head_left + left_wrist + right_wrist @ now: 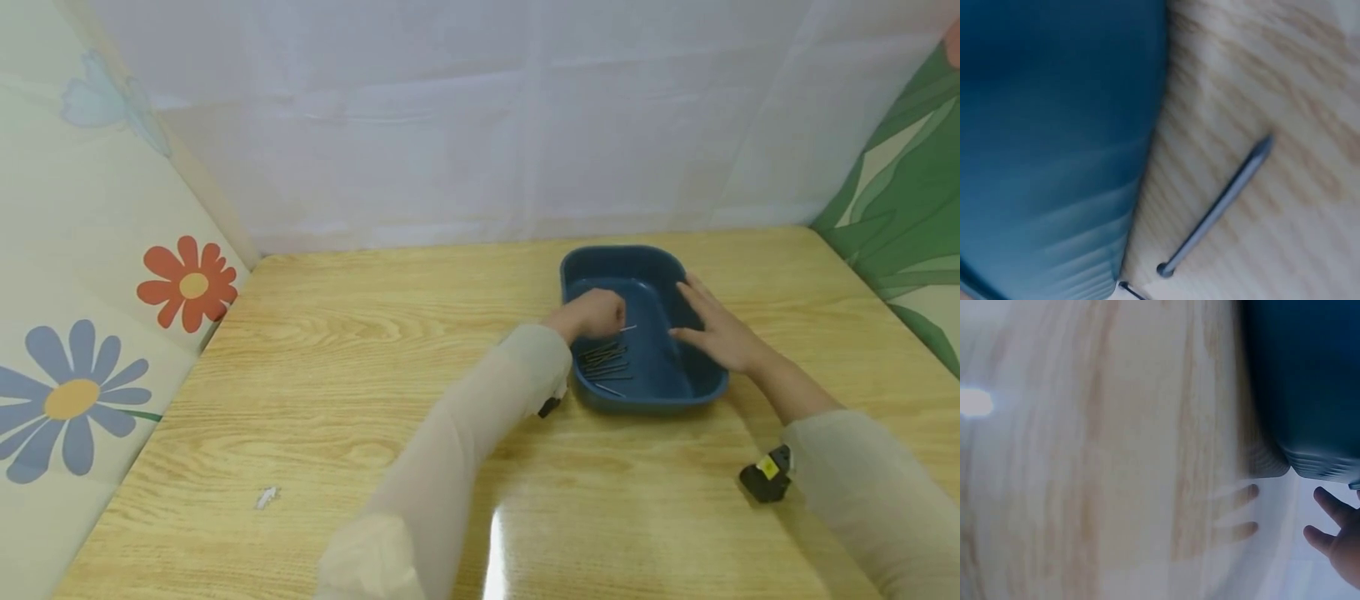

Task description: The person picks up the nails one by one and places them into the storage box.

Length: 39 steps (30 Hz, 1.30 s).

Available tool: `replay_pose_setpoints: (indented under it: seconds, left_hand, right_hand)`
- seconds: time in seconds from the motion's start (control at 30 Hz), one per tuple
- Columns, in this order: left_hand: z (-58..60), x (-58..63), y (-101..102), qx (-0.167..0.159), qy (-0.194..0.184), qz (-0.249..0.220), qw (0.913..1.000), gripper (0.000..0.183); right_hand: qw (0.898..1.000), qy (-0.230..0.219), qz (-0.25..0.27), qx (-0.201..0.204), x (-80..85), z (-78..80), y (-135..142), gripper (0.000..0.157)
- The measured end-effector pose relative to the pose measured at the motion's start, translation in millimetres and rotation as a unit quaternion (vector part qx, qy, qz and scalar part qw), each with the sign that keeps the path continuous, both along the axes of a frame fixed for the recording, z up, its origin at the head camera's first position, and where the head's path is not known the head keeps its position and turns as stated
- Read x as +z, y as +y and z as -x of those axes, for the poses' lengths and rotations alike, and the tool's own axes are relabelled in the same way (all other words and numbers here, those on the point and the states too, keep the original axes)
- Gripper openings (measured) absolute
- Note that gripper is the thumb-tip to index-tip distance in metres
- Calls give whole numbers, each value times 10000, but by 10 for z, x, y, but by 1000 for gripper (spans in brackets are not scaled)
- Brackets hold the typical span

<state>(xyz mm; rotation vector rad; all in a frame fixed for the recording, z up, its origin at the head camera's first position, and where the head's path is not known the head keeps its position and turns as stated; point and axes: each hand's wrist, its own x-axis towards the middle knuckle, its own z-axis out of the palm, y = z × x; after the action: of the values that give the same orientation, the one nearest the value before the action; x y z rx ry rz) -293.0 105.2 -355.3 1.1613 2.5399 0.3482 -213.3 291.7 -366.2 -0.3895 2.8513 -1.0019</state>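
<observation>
A blue plastic bin stands on the table, with several thin dark nails lying in its near left part. My left hand reaches in over the left rim with fingers curled. A single nail sticks out at its fingertips, pinched there; the fingertips themselves are hidden under the hand. At the bin's right rim my right hand has its fingers spread, thumb and fingers reaching over the edge. In the left wrist view, a loose nail lies on the table beside the bin wall.
The wood-grain table stretches to the left and front of the bin. Part of another nail shows by the bin's foot. A small white mark is on the tabletop. A white cloth hangs behind.
</observation>
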Motion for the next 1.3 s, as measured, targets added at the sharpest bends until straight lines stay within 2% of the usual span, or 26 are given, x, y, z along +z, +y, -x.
replay_pose_setpoints:
  seconds: [0.1,0.27,0.4,0.57,0.97,1.3]
  left_hand:
    - [33,-68,41,-118,60,143,9998,28]
    - [3,-73,60,-129,227,443,9987,31]
    - [-71,-17,51,56,449,804,9957,28]
    - [-133,11,46,352,498,1118,9919,23]
    - [-134,-15,64,584,370,1244,9898,19]
    - [-113,-24,77,578,397,1255,9896,19]
  right_hand:
    - [10000,26,57,21,-9,1,4,71]
    - [9999,75,120,65,-20,10,14,71]
    - [9998,119,136,89,-19,15,19,71]
    - [9997,143,135,114,-18,22,17,70]
    - [9998,97,138,98,-30,26,23,71]
    - [9997,109,180,99,-35,41,31,71]
